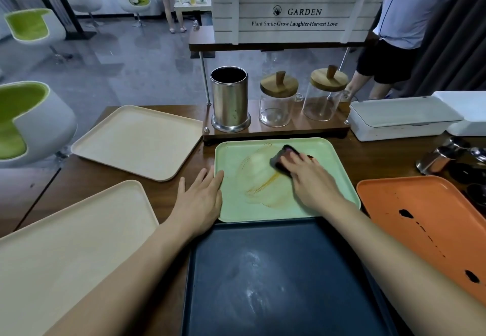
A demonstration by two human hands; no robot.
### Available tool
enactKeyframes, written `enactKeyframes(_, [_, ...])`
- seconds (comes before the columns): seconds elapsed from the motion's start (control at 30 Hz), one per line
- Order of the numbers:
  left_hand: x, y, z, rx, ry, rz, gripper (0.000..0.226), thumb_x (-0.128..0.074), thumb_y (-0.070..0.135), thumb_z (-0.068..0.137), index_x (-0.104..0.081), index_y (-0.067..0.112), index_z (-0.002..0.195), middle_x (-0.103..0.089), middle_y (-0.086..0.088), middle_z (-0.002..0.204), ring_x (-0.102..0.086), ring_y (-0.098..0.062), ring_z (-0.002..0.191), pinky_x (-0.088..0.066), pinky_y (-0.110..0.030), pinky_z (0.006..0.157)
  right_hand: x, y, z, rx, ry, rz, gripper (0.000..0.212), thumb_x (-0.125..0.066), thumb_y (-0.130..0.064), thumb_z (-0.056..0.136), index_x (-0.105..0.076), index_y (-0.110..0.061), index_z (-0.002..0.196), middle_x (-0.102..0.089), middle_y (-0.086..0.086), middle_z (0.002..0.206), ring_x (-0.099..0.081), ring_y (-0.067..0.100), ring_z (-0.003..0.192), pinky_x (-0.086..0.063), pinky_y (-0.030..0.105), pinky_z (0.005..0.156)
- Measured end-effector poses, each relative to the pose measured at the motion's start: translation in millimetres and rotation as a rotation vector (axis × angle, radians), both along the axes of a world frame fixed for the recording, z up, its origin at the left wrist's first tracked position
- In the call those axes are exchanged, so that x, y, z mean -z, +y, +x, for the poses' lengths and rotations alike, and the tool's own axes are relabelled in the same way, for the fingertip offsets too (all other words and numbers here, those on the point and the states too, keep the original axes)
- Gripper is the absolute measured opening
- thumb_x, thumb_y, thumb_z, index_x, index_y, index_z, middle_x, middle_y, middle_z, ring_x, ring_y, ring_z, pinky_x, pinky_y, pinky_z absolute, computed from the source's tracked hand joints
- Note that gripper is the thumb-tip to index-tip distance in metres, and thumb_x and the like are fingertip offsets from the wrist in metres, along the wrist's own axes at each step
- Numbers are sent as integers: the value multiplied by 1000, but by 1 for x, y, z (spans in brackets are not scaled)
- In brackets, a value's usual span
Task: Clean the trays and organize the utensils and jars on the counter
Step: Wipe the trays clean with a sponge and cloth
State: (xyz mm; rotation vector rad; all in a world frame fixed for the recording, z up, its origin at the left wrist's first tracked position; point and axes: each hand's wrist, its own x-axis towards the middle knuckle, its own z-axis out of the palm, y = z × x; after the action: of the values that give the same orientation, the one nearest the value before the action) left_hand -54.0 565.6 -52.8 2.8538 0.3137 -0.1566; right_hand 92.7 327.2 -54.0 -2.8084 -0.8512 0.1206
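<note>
A light green tray (236,204) lies in the middle of the counter with a wet yellowish smear across it. My right hand (310,180) presses a dark cloth (282,158) onto the tray's far right part, fingers laid over it. My left hand (201,199) lies flat against the tray's left rim with straight fingers. A dark blue tray (276,283) sits nearest me, showing pale streaks. An orange tray (420,217) with dark spots lies to the right. Behind stand a steel utensil holder (229,99) and two glass jars (277,101) (324,96) with wooden lids.
Two beige trays (136,141) (65,243) lie on the left. A white lidded box (399,120) and metal cups (441,159) sit at the right. A white planter box (289,15) rests on the shelf above. People stand beyond the counter.
</note>
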Motion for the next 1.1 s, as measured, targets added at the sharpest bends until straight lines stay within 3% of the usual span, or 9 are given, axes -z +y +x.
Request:
enactKeyframes(0.17, [1,-1,-1,-9,-5,43,55,-23,28,109,-11,24,163,-8,2,172,-4,-19,158,-7,-59,124,-9,-7,28,141,-75,-54,56,-41,-7,95,-38,-24,148,-40,5,153,-41,32,132,-45,46,102])
enactKeyframes(0.3, [2,-3,-1,-21,-20,103,56,-21,30,109,-9,25,164,-6,3,172,-3,-19,158,-11,-57,124,-9,-19,27,232,-52,-74,56,-42,-9,96,-33,-24,150,-35,4,158,-39,29,138,-51,49,95])
enactKeyframes(0.47, [4,-3,0,-4,-27,93,56,-21,29,109,-9,23,163,-6,2,172,-4,-20,158,-10,-60,124,-10,-26,-13,160,-30,-40,49,-37,-24,103,-34,-18,152,-26,8,163,-26,28,148,-37,44,110])
enactKeyframes(0.57, [6,-1,0,7,-42,52,55,-22,28,109,-13,22,163,-9,1,172,-5,-21,158,-8,-62,123,-17,-4,-47,3,3,36,48,-34,-27,104,-37,-18,151,-29,8,162,-24,25,148,-27,37,114])
enactKeyframes(0.7, [7,0,0,2,-54,48,56,-24,29,108,-15,23,163,-10,1,172,-7,-20,158,-9,-62,123,-18,31,-90,-192,42,140,46,-38,-26,103,-46,-18,148,-35,5,160,-26,23,147,-22,35,117])
enactKeyframes(0.83, [6,0,0,-3,-56,56,56,-24,30,109,-15,25,163,-9,3,172,-6,-18,158,-9,-59,124,-22,23,-98,-292,30,104,44,-41,-26,102,-51,-28,145,-38,-5,159,-29,21,147,-25,37,120])
enactKeyframes(0.97, [3,1,-1,4,-50,40,55,-23,30,109,-15,26,163,-10,3,172,-5,-18,158,-8,-59,124,-30,-17,-85,-220,40,8,42,-45,-33,102,-50,-44,142,-31,-18,159,-11,17,154,0,29,121])
enactKeyframes(1.1, [2,1,-1,13,-37,28,55,-22,29,109,-14,25,163,-9,2,172,-5,-20,158,-7,-60,124,-36,-67,-66,15,84,-53,43,-49,-33,100,-50,-51,138,-32,-23,157,-12,16,153,-15,34,119])
